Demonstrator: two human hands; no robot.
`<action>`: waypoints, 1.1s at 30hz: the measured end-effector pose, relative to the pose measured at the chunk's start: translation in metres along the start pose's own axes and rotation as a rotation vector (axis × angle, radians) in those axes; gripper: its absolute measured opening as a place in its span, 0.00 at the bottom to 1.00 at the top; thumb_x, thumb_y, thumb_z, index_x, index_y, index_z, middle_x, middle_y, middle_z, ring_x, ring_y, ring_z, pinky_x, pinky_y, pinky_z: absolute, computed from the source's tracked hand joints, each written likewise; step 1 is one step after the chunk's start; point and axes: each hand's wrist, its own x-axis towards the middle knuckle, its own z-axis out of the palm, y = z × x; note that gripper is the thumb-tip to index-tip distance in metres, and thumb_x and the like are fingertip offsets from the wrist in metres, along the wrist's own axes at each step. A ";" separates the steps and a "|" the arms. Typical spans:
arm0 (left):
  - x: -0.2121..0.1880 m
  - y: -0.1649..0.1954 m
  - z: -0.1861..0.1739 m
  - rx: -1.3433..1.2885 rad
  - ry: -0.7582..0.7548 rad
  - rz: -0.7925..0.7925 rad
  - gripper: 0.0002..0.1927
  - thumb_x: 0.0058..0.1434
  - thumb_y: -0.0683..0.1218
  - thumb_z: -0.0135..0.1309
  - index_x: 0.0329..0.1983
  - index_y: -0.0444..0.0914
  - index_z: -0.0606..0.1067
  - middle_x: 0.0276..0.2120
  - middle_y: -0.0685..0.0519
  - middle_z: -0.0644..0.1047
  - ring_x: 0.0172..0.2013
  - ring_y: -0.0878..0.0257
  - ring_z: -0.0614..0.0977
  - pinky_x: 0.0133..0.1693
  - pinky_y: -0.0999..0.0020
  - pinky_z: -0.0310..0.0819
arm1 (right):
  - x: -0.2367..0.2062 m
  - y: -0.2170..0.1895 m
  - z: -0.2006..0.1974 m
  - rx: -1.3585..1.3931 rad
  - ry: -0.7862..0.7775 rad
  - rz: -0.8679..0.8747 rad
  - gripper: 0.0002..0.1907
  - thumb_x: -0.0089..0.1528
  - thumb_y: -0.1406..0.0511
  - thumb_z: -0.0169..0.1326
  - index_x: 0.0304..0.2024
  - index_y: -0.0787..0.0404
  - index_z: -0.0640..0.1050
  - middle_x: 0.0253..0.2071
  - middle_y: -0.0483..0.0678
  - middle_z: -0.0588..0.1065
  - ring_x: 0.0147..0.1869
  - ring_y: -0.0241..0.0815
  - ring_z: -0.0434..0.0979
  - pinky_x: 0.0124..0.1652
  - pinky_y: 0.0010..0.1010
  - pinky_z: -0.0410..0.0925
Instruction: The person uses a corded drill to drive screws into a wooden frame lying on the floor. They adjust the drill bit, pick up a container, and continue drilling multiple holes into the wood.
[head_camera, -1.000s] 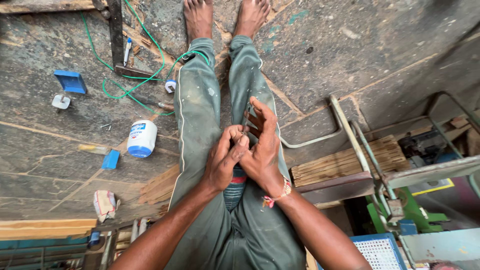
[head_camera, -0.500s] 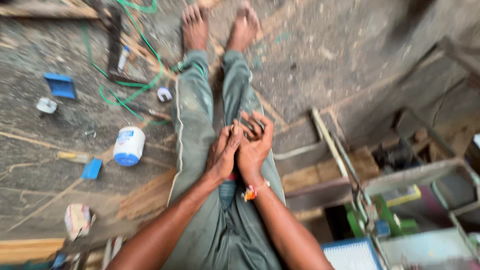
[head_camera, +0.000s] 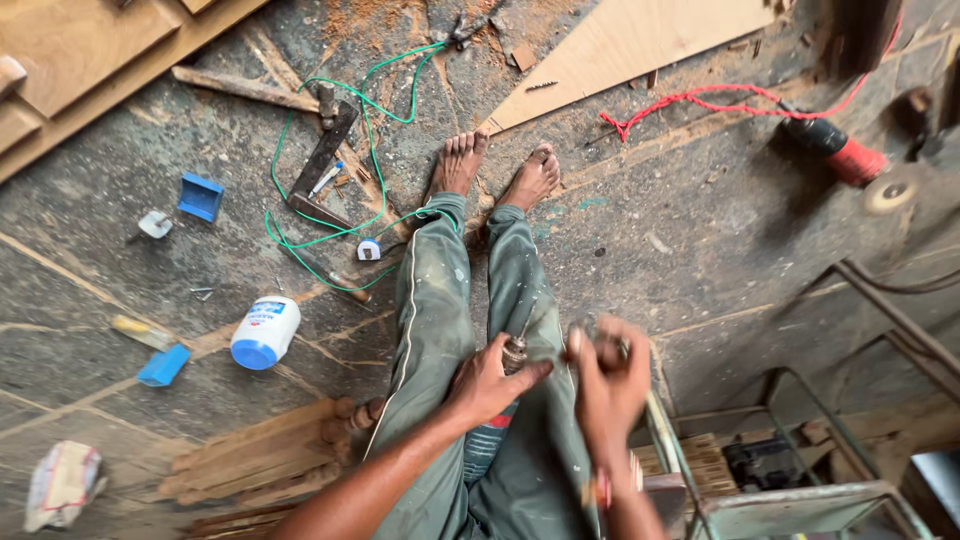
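Your left hand (head_camera: 487, 385) pinches a small brown drill chuck (head_camera: 514, 353); your right hand (head_camera: 608, 380) is blurred, grip unclear. A white jar (head_camera: 264, 333) and green wire (head_camera: 330, 190) lie left.

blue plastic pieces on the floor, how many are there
2 that clearly show: an open blue box at upper left near the green wire, and a flat blue piece lower left beside the white tub with its blue lid. Others may be hidden.
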 end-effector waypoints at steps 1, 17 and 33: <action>-0.004 0.003 -0.001 -0.012 0.084 0.064 0.34 0.55 0.69 0.57 0.48 0.36 0.73 0.28 0.48 0.82 0.36 0.54 0.85 0.42 0.58 0.76 | 0.023 0.010 0.006 -0.115 -0.032 -0.042 0.13 0.63 0.71 0.60 0.49 0.62 0.73 0.35 0.47 0.78 0.36 0.34 0.79 0.35 0.25 0.73; -0.091 -0.004 -0.155 -1.165 0.294 0.317 0.12 0.60 0.43 0.61 0.32 0.39 0.67 0.19 0.52 0.74 0.25 0.63 0.80 0.33 0.67 0.75 | 0.074 -0.012 0.115 -0.851 -0.930 -0.171 0.35 0.55 0.62 0.67 0.64 0.60 0.73 0.54 0.55 0.81 0.56 0.49 0.83 0.53 0.41 0.73; -0.249 -0.098 -0.399 -1.977 0.476 0.249 0.09 0.65 0.49 0.55 0.34 0.42 0.69 0.24 0.55 0.68 0.36 0.55 0.78 0.47 0.54 0.72 | -0.160 -0.148 0.321 -0.948 -1.585 -0.719 0.29 0.54 0.65 0.59 0.57 0.68 0.72 0.57 0.59 0.73 0.60 0.56 0.74 0.59 0.43 0.64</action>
